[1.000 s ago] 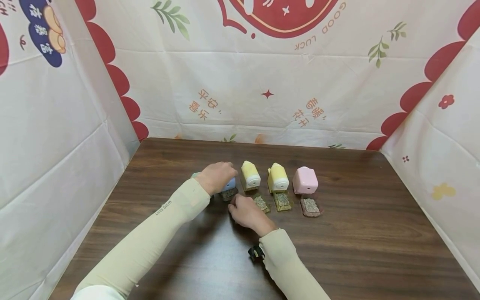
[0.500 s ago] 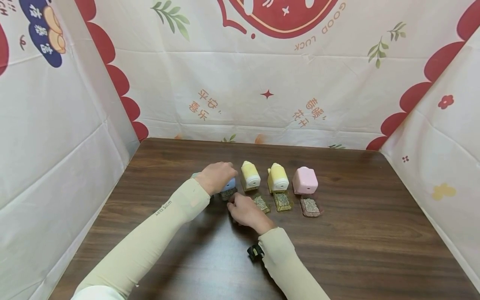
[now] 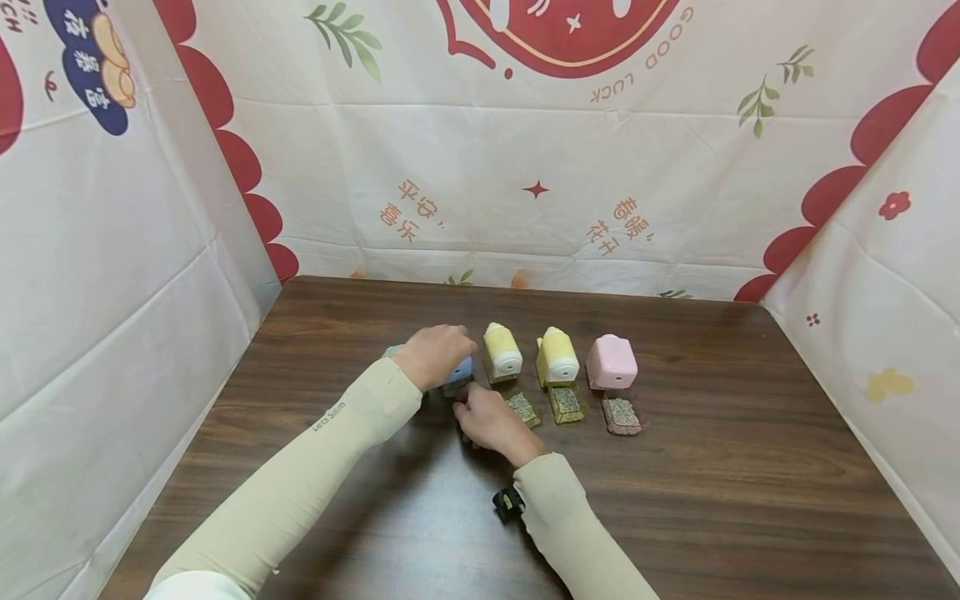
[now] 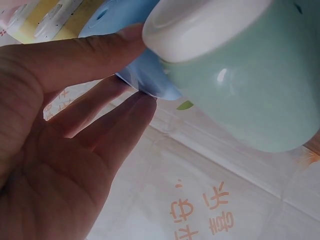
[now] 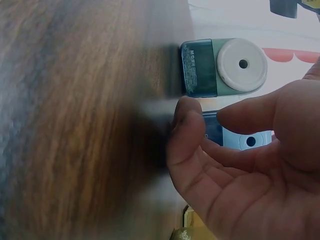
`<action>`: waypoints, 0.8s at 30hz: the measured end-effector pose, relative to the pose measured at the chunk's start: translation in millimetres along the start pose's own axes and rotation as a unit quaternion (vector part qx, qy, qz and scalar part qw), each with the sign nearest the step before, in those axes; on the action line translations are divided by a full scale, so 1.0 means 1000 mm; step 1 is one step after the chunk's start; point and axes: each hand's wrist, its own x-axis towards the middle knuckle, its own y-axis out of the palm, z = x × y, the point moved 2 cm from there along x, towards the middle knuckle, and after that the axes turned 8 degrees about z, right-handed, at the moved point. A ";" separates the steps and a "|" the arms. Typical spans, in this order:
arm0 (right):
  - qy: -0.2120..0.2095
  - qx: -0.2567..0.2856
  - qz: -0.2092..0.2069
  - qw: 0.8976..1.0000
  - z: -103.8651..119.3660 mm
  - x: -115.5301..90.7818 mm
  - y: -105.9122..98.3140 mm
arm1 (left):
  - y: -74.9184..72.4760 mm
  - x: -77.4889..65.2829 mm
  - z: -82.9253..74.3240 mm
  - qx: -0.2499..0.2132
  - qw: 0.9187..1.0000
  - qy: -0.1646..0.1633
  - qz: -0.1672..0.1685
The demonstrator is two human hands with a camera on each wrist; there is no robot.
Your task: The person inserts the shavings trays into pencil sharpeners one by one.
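Note:
My left hand [image 3: 435,354] holds a blue pencil sharpener [image 3: 461,369], its thumb on one side and fingers on the other. In the left wrist view the blue pencil sharpener [image 4: 150,75] is partly behind a green one [image 4: 250,95]. My right hand [image 3: 495,423] is in front of it, low over the table, fingers bent at the dark drawer [image 5: 212,127] at its base. A gap shows between thumb and forefinger in the right wrist view, with the drawer seen through it. From the head, my left hand mostly hides the green sharpener [image 3: 392,351].
To the right stand two yellow-and-white sharpeners [image 3: 502,354] [image 3: 557,356] and a pink one [image 3: 611,363]. Drawers with grey contents lie in front of them: two yellowish [image 3: 522,408] [image 3: 566,404] and one pinkish [image 3: 622,415]. A printed cloth [image 3: 487,150] hangs behind the brown table [image 3: 712,500].
The blue sharpener's drawer has slid inward beneath its body, so less of it shows. My right hand has shifted slightly forward and left with it; my left hand has stayed in place.

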 end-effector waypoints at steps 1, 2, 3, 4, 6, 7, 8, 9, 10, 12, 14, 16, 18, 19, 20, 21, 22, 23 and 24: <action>0.000 0.000 -0.002 1.000 0.000 0.000 0.000 | 0.000 0.000 0.000 0.000 1.000 0.000 -0.002; -0.002 0.001 -0.003 1.000 0.000 0.001 0.000 | 0.000 0.000 0.000 0.000 1.000 0.000 -0.003; 0.000 0.001 -0.004 1.000 0.000 0.001 0.000 | 0.000 0.000 0.000 0.000 1.000 0.000 -0.003; 0.000 0.001 -0.004 1.000 0.000 0.002 0.000 | 0.000 0.000 0.000 0.002 1.000 -0.001 -0.003; -0.001 0.003 -0.004 1.000 0.000 0.002 0.000 | 0.000 0.000 -0.001 0.005 1.000 -0.002 -0.002; -0.003 0.004 -0.004 1.000 0.000 0.002 0.000 | 0.000 0.000 -0.001 0.006 1.000 -0.003 -0.002; -0.004 0.004 -0.005 1.000 0.000 0.003 0.000 | 0.000 0.000 -0.001 0.007 1.000 -0.003 -0.001; -0.004 0.005 -0.004 1.000 0.000 0.003 0.000 | -0.001 0.000 -0.001 0.008 1.000 -0.003 -0.001; -0.005 0.006 -0.004 1.000 0.000 0.003 0.001 | -0.001 0.000 -0.001 0.008 1.000 -0.004 -0.001; -0.004 0.008 -0.004 1.000 0.000 0.003 0.001 | -0.001 0.000 -0.001 0.006 1.000 -0.004 -0.001; -0.003 0.008 -0.005 1.000 -0.001 0.004 0.001 | -0.001 0.000 -0.001 0.005 1.000 -0.004 -0.002; -0.002 0.009 -0.004 1.000 -0.001 0.005 0.001 | -0.001 0.000 -0.001 0.006 1.000 -0.003 -0.002; -0.002 0.010 -0.004 1.000 -0.001 0.006 0.001 | -0.001 0.000 -0.001 0.007 1.000 -0.002 -0.002; -0.002 0.010 -0.004 1.000 -0.001 0.006 0.001 | -0.001 0.000 -0.001 0.007 1.000 -0.002 -0.002; -0.002 0.010 -0.004 1.000 -0.001 0.006 0.001 | -0.002 0.000 -0.002 0.007 1.000 -0.001 -0.002; -0.002 0.011 -0.004 1.000 -0.001 0.007 0.001 | -0.002 0.000 -0.002 0.006 1.000 -0.001 -0.002; -0.001 0.011 -0.004 1.000 -0.001 0.007 0.001 | -0.002 0.000 -0.002 0.006 1.000 -0.001 -0.001; -0.001 0.011 -0.005 1.000 -0.001 0.007 0.001 | -0.002 0.000 -0.001 0.004 1.000 -0.002 -0.001; 0.000 0.012 -0.005 1.000 -0.001 0.008 0.001 | -0.001 0.000 -0.001 0.004 1.000 -0.002 -0.001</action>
